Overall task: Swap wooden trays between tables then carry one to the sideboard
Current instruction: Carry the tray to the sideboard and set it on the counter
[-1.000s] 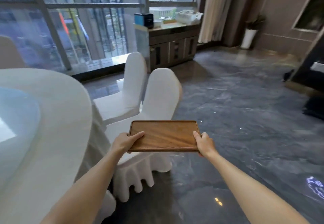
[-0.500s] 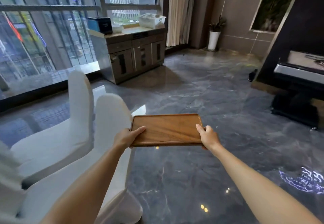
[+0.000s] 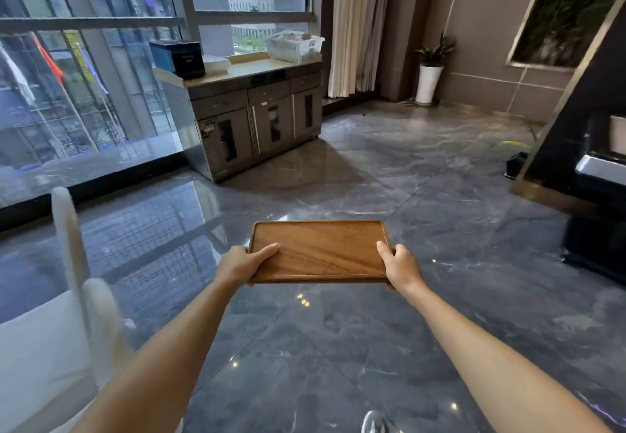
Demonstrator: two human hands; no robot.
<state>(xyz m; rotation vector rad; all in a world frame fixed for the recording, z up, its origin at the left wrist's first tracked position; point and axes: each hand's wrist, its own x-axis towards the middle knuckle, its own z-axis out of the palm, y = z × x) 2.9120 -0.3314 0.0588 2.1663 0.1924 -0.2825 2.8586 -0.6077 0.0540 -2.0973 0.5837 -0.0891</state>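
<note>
I hold an empty rectangular wooden tray (image 3: 318,249) level in front of me, over the grey marble floor. My left hand (image 3: 242,263) grips its left short edge, thumb on top. My right hand (image 3: 399,268) grips its right short edge the same way. The sideboard (image 3: 257,121), a grey-brown cabinet with drawers and glass-paned doors, stands ahead by the window. On its top are a dark box (image 3: 178,58), a stack of white plates (image 3: 216,64) and a white basket (image 3: 294,45).
White-covered chairs (image 3: 67,297) stand at the lower left. A dark piece of furniture (image 3: 599,202) lines the right side. A potted plant (image 3: 430,70) sits in the far corner beside a curtain (image 3: 355,26). Open marble floor (image 3: 372,188) lies between me and the sideboard.
The view has swung right and moved forward: the round table has left the frame, the chairs have slid to the left edge, and the sideboard is nearer. Both hands keep the tray.
</note>
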